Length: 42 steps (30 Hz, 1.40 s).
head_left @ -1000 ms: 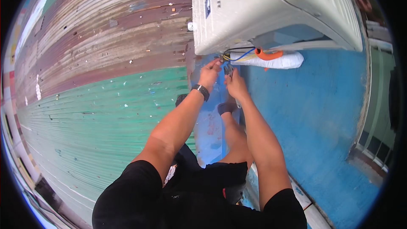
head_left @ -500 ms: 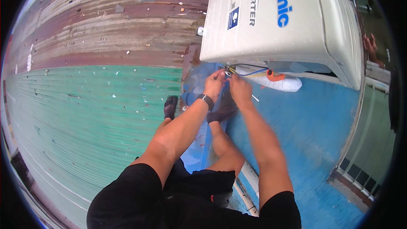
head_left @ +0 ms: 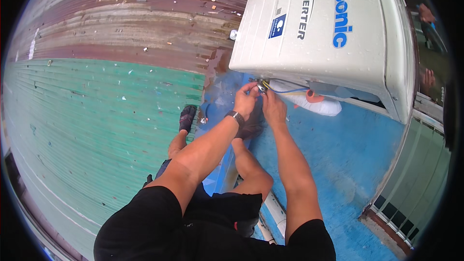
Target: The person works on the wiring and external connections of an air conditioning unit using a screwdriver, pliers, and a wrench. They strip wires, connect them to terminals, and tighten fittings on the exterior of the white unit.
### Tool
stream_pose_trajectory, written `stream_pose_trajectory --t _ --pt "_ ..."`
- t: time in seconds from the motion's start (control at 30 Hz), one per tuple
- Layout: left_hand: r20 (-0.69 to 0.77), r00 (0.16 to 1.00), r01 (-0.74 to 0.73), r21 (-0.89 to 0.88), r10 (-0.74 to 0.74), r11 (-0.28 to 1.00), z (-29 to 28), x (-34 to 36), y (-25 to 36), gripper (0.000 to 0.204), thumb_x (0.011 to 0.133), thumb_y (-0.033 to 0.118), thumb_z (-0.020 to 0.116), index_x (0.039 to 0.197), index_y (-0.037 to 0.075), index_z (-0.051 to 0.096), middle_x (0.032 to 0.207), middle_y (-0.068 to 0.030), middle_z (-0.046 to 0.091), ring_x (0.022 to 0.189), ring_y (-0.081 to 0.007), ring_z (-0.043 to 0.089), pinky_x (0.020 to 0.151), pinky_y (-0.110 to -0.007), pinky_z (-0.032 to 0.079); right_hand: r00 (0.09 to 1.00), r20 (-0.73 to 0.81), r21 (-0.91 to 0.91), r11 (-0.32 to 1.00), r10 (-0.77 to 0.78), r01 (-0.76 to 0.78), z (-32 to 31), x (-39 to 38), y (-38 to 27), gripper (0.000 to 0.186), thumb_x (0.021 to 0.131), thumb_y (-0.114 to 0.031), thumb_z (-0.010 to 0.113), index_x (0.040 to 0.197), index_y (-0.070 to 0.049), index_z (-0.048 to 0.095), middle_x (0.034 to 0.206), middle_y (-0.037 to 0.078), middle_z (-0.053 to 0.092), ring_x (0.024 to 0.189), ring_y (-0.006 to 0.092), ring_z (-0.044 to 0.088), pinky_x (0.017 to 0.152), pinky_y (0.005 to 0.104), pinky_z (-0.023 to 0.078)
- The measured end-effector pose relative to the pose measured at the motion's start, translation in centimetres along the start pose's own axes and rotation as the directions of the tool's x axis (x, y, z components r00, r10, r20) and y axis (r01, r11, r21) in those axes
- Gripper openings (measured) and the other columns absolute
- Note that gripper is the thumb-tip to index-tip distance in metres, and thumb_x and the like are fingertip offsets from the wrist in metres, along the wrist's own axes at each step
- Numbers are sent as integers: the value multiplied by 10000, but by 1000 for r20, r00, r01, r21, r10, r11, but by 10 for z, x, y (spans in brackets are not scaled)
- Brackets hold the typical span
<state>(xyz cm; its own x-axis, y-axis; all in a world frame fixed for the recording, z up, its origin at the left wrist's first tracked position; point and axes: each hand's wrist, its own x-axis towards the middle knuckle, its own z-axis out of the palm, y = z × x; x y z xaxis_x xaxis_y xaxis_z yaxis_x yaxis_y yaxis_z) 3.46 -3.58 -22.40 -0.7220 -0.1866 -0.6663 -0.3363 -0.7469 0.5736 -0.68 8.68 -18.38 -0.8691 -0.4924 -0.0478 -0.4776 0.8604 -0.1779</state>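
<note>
My left hand (head_left: 245,101), a watch on its wrist, is closed in a pinch at the wire ends below a white outdoor air-conditioner unit (head_left: 319,55); what it grips is too small to make out. My right hand (head_left: 274,110) is beside it, closed on a metal tool (head_left: 262,88) that is mostly hidden by the fingers. Yellow and blue wires (head_left: 285,91) run from there toward an orange flexible conduit (head_left: 314,96). A white wrapped bundle (head_left: 325,107) lies along the unit's underside.
Corrugated roofing (head_left: 96,130), green and rusty brown, stretches left, with my foot (head_left: 187,117) on it. A blue painted surface (head_left: 338,164) lies right, edged by a barred window (head_left: 408,179). White pipes (head_left: 275,212) run behind my leg. Dark glass (head_left: 427,43) at top right reflects hands.
My view has shifted, so the unit sits lower and farther right. Both hands stay at the wiring; the tool in my right hand is now more hidden.
</note>
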Motion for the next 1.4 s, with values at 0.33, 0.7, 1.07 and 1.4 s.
stream_pose_trajectory --t 0.33,0.7,1.07,1.4 --pt "-47 999 -23 -13 22 1000 1 -1 2 248 1015 173 639 1244 81 659 1113 -28 693 913 -123 665 777 -281 531 997 80 -32 999 -14 17 -3 12 -2 192 957 -284 646 1023 -113 589 798 151 695 711 400 676 589 527 516" --pt "-68 996 -56 54 60 997 7 -14 6 399 1004 299 665 1292 29 613 1205 -56 665 999 -167 650 854 -314 517 990 140 179 984 -27 2 -21 2 5 245 1003 -295 572 1141 -94 595 856 255 695 854 465 676 714 577 525" --pt "-298 948 47 -225 -114 973 45 -12 6 290 1046 343 577 1156 78 618 995 -26 640 823 -124 607 714 -314 476 801 587 -264 963 113 57 -114 31 -43 309 1026 -287 465 1099 -7 575 858 256 723 806 410 727 705 532 565" --pt "5 992 122 -115 -122 986 6 3 5 296 937 235 731 1148 66 611 1007 -35 663 832 -151 681 628 -289 440 841 532 -43 995 100 -91 -83 -46 18 246 972 -198 508 1177 -64 529 990 289 707 941 469 692 798 537 537"
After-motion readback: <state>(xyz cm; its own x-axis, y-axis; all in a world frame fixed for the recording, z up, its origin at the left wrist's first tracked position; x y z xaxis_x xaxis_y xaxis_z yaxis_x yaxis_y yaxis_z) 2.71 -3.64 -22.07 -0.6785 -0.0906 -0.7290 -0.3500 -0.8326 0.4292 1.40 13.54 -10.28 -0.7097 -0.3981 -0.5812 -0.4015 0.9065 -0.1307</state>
